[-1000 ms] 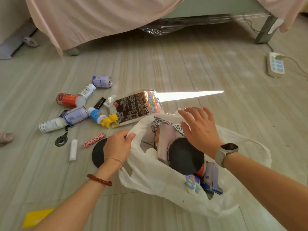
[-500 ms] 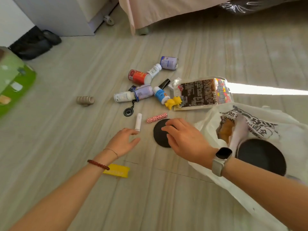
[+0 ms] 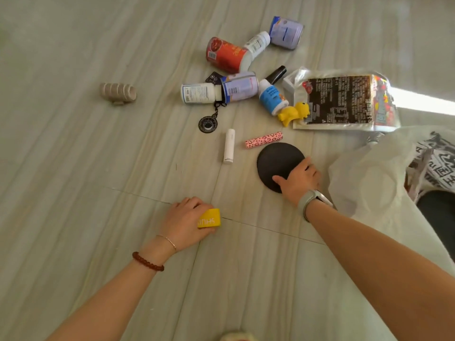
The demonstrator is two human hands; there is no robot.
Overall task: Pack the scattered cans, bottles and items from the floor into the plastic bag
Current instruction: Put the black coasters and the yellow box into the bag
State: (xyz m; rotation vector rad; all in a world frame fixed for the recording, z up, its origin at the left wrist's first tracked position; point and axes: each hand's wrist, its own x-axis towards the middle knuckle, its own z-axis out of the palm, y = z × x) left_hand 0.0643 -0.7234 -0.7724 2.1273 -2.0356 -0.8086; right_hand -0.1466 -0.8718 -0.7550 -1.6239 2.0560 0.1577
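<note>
1. Lying flat on the pale, wood-grained floor [image 3: 73,168], a matte black disc [image 3: 277,159] is pressed at its near right edge by the right hand [image 3: 299,179], thumb spread on it.
2. A yellow rectangular piece [image 3: 209,219] is grasped by the curled left hand [image 3: 183,221].
3. A crinkled white plastic bag [image 3: 369,183] is seen at the right.
4. Cylindrical cans and bottles are scattered farther off, beside a glossy snack packet [image 3: 342,102].

A heap of cans and bottles [image 3: 236,70] is spread on the floor [image 3: 73,168], a snack packet [image 3: 342,99] to its right. Nearer, a disc [image 3: 275,161] is lain flat, left of the plastic bag [image 3: 369,183]. A tube [image 3: 229,146] is placed left of the disc, and a roll [image 3: 118,93] is set well apart at the far left.
</note>
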